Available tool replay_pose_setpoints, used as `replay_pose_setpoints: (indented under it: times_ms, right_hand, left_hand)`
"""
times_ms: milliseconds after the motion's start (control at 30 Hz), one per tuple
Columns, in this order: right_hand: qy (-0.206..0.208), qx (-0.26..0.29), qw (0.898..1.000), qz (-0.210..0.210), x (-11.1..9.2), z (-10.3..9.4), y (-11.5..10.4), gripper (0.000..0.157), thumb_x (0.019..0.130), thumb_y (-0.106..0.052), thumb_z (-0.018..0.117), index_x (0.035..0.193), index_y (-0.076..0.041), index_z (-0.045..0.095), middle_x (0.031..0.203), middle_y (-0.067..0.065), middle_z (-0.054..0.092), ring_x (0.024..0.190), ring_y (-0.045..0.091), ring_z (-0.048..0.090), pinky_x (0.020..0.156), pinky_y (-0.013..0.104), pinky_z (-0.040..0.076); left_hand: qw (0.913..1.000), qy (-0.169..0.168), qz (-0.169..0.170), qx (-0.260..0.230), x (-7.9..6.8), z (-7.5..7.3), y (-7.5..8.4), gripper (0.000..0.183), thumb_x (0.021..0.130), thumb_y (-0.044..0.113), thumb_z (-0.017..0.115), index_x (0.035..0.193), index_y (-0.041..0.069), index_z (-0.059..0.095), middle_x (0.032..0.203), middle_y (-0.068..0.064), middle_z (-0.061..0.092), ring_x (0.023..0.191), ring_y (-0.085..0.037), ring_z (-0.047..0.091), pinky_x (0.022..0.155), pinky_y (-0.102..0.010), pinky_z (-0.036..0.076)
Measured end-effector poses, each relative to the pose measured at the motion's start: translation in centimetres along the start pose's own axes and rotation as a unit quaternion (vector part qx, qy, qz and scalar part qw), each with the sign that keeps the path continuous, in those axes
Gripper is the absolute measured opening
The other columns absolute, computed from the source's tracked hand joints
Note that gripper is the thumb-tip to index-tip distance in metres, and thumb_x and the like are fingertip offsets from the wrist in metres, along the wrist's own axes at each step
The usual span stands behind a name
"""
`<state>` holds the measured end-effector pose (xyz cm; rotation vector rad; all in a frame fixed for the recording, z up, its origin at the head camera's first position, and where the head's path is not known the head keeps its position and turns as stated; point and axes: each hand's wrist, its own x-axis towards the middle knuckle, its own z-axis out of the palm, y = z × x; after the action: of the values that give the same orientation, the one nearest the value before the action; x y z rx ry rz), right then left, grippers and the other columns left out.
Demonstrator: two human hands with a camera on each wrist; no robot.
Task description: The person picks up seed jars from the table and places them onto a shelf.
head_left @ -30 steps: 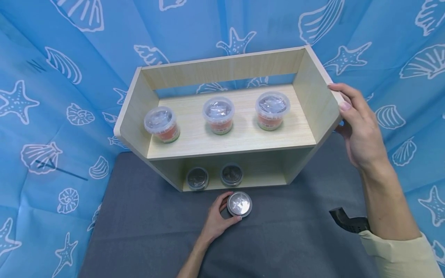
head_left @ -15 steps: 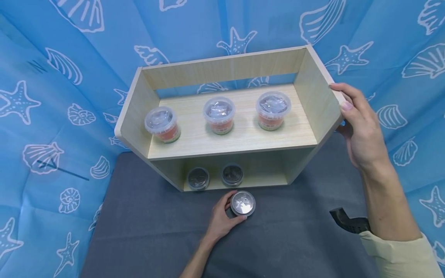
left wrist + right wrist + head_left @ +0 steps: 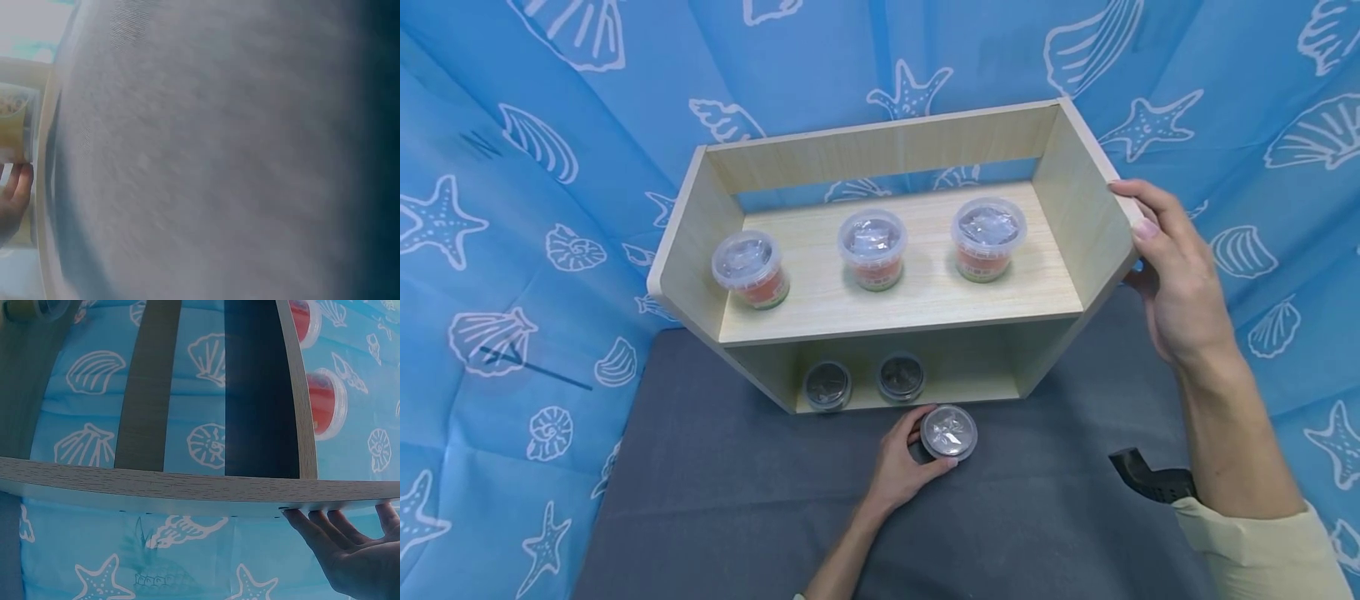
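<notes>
In the head view my left hand (image 3: 906, 467) grips a round, clear-lidded tub (image 3: 949, 432) from its left side, thumb at the near side and fingers at the far side. The tub is just in front of a pale wooden two-tier shelf (image 3: 880, 327). In the left wrist view, the left hand (image 3: 14, 203) appears only at the left edge, by a tub with yellow contents (image 3: 11, 134). My right hand (image 3: 1183, 283) rests against the right side panel (image 3: 1093, 200) of the shelf. Fairly straight fingers (image 3: 319, 540) press its outer face in the right wrist view.
Three lidded tubs with orange-red contents (image 3: 872, 247) stand spaced along the upper tier. Two dark-topped tubs (image 3: 900, 377) sit on the left and middle of the lower tier. Grey cloth (image 3: 1037, 517) covers the table, and a blue shell-print curtain (image 3: 820, 50) hangs behind.
My left hand has slid the tub rightward and slightly toward the shelf, past the middle tub of the lower tier. The right hand and the shelf stay put.
</notes>
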<state>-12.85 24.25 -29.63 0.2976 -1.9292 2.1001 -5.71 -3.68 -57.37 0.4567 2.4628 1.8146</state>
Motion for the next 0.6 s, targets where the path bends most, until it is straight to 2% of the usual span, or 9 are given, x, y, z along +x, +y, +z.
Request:
replay_pose_setpoints:
  times_ms: [167,433,600]
  right_hand:
    - [0.002,0.001,1.000,0.001,0.1,0.1,0.1,0.040,0.103,-0.019,0.044,0.142,-0.012,0.052,0.149,0.012,0.037,0.121,0.028,0.039,0.092,0.045,0.029]
    - [0.000,0.006,1.000,-0.003,0.0,0.1,0.1,0.041,0.103,-0.019,0.044,0.142,-0.011,0.052,0.148,0.013,0.037,0.120,0.028,0.040,0.090,0.044,0.030]
    - [-0.004,0.005,1.000,-0.009,0.0,0.1,0.1,0.041,0.103,-0.020,0.044,0.143,-0.010,0.051,0.147,0.015,0.038,0.119,0.028,0.041,0.088,0.042,0.032]
  left_hand:
    - [1.0000,0.007,-0.002,0.000,0.8,0.6,0.4,0.079,0.075,0.030,0.088,0.144,0.016,0.051,0.139,0.003,0.055,0.120,-0.015,0.057,0.097,-0.031,0.049]
    - [0.9996,0.017,0.023,-0.008,2.3,1.4,1.0,0.077,0.077,0.027,0.087,0.143,0.009,0.052,0.141,-0.007,0.055,0.125,-0.018,0.055,0.098,-0.039,0.050]
    - [0.9992,0.030,0.027,0.006,3.3,2.2,0.9,0.076,0.076,0.027,0.088,0.143,0.011,0.054,0.136,-0.004,0.057,0.122,-0.016,0.056,0.097,-0.033,0.050]
